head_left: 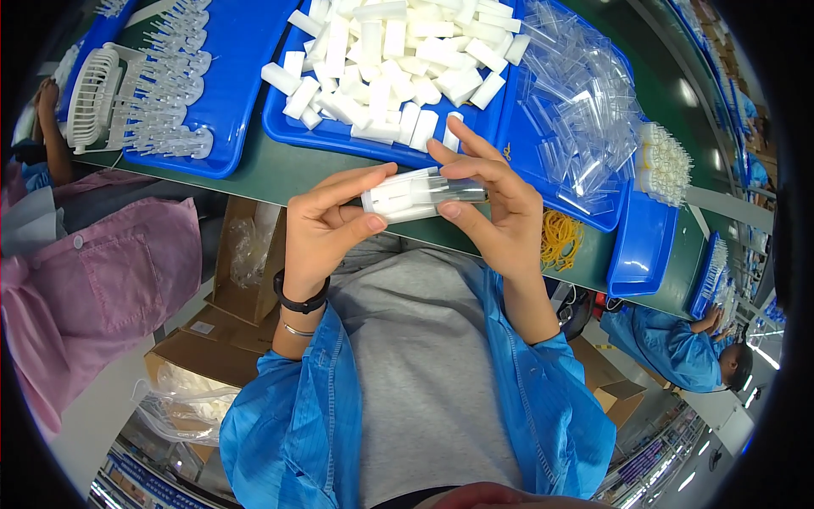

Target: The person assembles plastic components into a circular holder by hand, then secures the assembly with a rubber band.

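Note:
In front of my chest I hold a white piece [398, 197] together with a clear plastic sleeve [463, 190], both lying roughly level. My left hand [326, 214] pinches the white end between thumb and fingers. The clear end is gripped by my right hand [502, 202], thumb below and fingers above, with some fingers raised. The white piece appears partly inside the sleeve; my fingers hide part of the join. Just beyond, a blue tray [280, 119] carries a heap of white foam-like blocks [394, 64]. A pile of clear plastic sleeves [577, 102] fills another tray to its right.
Yellow rubber bands [560, 240] lie right of my right hand, near a small blue tray [642, 254]. Thin white stemmed parts [170, 93] sit in the left tray. Cardboard boxes [242, 263] stand below the green table [271, 180]. People in pink and blue garments are at either side.

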`<state>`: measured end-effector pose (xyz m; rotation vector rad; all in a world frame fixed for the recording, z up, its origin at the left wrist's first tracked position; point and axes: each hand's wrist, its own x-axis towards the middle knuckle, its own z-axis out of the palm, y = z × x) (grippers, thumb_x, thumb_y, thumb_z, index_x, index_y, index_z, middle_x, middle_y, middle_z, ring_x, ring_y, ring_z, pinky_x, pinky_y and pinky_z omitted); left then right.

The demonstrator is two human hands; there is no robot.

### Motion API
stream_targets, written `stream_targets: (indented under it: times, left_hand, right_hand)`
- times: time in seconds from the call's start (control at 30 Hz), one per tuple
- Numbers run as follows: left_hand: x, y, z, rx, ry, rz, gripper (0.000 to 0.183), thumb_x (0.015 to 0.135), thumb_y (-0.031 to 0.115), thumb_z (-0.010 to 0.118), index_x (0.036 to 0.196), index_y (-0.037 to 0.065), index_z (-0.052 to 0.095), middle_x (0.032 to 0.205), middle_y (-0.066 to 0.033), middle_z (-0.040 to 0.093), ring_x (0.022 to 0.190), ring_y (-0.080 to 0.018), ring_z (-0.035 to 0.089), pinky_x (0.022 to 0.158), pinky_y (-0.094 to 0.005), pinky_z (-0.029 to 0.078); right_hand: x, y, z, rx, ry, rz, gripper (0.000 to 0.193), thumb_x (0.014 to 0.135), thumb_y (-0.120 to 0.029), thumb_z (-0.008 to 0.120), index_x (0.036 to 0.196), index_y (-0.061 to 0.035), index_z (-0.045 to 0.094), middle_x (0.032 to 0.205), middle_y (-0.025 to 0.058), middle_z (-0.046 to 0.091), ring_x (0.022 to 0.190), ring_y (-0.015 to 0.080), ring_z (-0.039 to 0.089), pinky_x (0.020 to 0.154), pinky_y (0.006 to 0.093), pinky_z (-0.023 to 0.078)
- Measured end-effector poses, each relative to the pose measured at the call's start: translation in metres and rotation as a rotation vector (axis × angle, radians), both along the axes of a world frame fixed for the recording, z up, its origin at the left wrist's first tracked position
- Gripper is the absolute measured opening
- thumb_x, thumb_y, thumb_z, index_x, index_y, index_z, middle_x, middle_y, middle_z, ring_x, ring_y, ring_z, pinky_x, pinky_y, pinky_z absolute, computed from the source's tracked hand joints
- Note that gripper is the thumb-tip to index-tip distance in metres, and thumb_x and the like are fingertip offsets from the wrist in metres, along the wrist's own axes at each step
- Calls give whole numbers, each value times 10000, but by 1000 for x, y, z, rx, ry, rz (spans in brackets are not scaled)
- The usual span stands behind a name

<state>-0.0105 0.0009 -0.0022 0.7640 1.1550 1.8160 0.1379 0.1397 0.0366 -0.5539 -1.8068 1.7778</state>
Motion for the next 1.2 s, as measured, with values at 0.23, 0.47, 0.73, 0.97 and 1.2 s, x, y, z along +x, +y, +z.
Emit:
stream_targets:
  times: [0.23, 0.47, 0.73, 0.97, 1.2]
  left_hand:
    - [3, 3, -2, 40, -18, -49, 404, 746, -93, 649, 1140, -60, 562, 1181, -231, 545, 1042, -258, 582, 823, -303, 539]
    - [6, 6, -4, 39, -176, 45, 406, 744, -66, 674, 1136, -48, 567, 1152, -213, 562, 1044, -254, 582, 823, -303, 532]
    - [6, 2, -6, 48, -19, 77, 395, 720, -65, 696, 1102, -38, 598, 1095, -192, 586, 1010, -249, 598, 807, -295, 541]
    - [1, -1, -1, -12, 0, -15, 404, 685, -109, 696, 1076, -54, 607, 1079, -207, 586, 917, -240, 630, 744, -282, 572]
    - [-1, -2, 6, -83, 68, -20, 411, 666, -112, 711, 1061, -55, 616, 1067, -195, 590, 906, -232, 631, 744, -282, 574]
  right_hand:
    - [-7, 4, -1, 181, -23, 134, 239, 776, -82, 669, 1009, -47, 632, 1204, 147, 575, 1276, 310, 389, 1032, 421, 307]
    - [5, 15, -5, 217, 7, 39, 256, 761, -46, 659, 1017, -42, 645, 1156, 143, 608, 1244, 297, 432, 1016, 412, 326]
    - [2, 9, -6, 107, -42, 100, 239, 772, -46, 670, 1010, -29, 670, 1121, 161, 617, 1215, 293, 467, 1087, 441, 238]
    - [4, 16, -6, -111, -66, 243, 222, 790, -38, 656, 1011, -13, 666, 1109, 173, 620, 1174, 258, 507, 1086, 398, 252]
    - [4, 13, -12, -324, -115, 272, 240, 785, 29, 635, 1024, 24, 650, 1133, 218, 590, 1162, 266, 510, 1027, 353, 356]
